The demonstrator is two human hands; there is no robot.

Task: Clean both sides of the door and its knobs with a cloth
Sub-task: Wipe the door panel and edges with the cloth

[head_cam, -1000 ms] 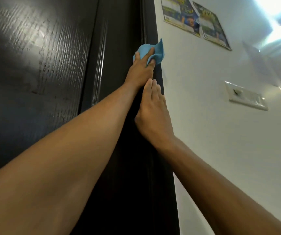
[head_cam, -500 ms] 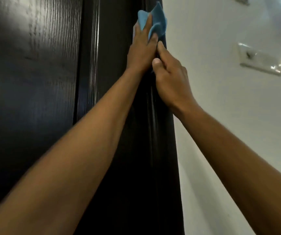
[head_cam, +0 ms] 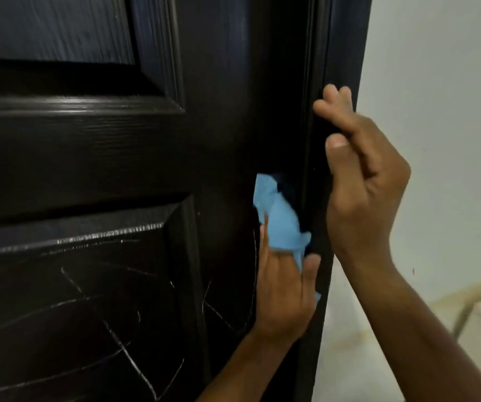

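While the left hand (head_cam: pixel 284 291) presses the blue cloth (head_cam: pixel 280 224) against the right-hand strip of the dark door (head_cam: pixel 88 158), fingers curled over the bunched fabric low in the middle of the frame, the right hand (head_cam: pixel 364 181) sits higher on the door frame (head_cam: pixel 316 82), fingers bent against its edge and holding nothing that can be seen. To do this stroke well, the cloth should probably be spread flatter under the palm and drawn along the seam in one steady line, with the right hand bracing the woodwork so it does not shift. No knob shows here. Pale scratch marks (head_cam: pixel 123 338) cross the lower panel at lower left; they look like scoring, so rubbing may not lift them. A plain pale wall (head_cam: pixel 442 111) fills the right side, with light flooring (head_cam: pixel 358 364) at lower right.
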